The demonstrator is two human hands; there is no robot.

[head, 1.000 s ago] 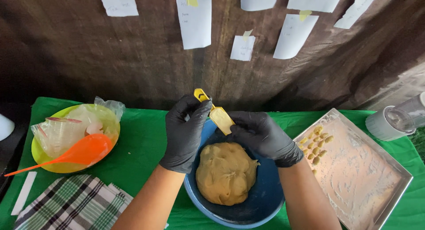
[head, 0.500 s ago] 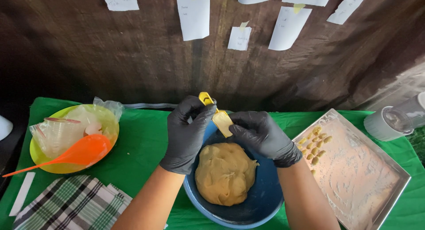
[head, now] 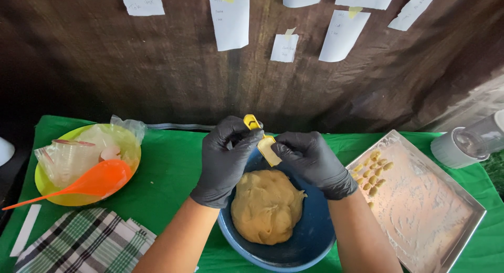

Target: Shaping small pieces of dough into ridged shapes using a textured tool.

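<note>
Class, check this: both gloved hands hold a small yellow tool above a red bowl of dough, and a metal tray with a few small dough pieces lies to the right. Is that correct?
Not quite. The head view shows the bowl is blue, not red. The rest stands: the left hand and right hand hold the yellow tool above the dough, and the metal tray with small dough pieces lies to the right.

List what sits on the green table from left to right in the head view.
Orange spoon on the yellow plate → checked cloth → blue bowl of dough → metal tray → white container.

Gloved left hand point(head: 227, 156) and right hand point(head: 310, 160) meet, fingers seemingly pinched.
</note>
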